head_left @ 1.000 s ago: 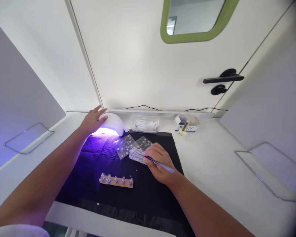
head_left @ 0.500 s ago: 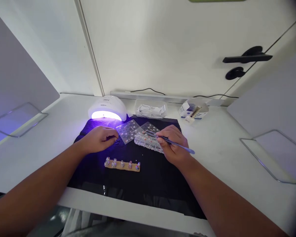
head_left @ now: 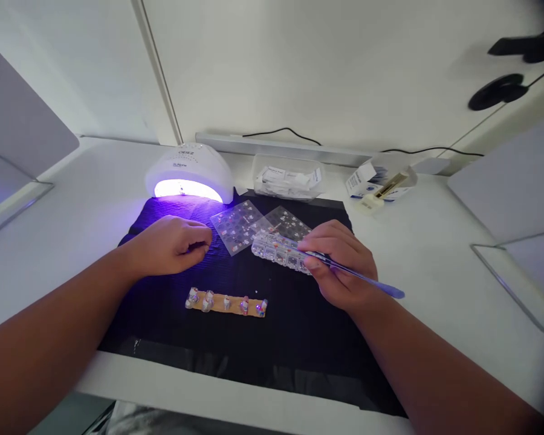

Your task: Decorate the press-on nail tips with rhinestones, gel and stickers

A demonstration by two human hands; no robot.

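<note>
My right hand (head_left: 342, 266) grips a thin blue-handled tool (head_left: 367, 280) and rests beside a clear compartment box of small beads (head_left: 278, 249). My left hand (head_left: 170, 244) lies loosely curled on the black mat (head_left: 290, 338), holding nothing that I can see. In front of both hands a tan strip (head_left: 226, 302) carries several small decorated nail tips. Two clear sticker sheets (head_left: 240, 225) lie behind the bead box. A white dome lamp (head_left: 190, 172) glows violet at the back left.
A clear plastic packet (head_left: 288, 178) and a small white and blue box with a gold-capped bottle (head_left: 381, 184) sit at the back. Cables run along the wall ledge. Metal-framed panels (head_left: 517, 272) stand at both sides of the white table (head_left: 435, 241).
My left hand came off the lamp and settled on the mat. The view tilted down and closer. My right hand kept hold of the tool beside the bead box.
</note>
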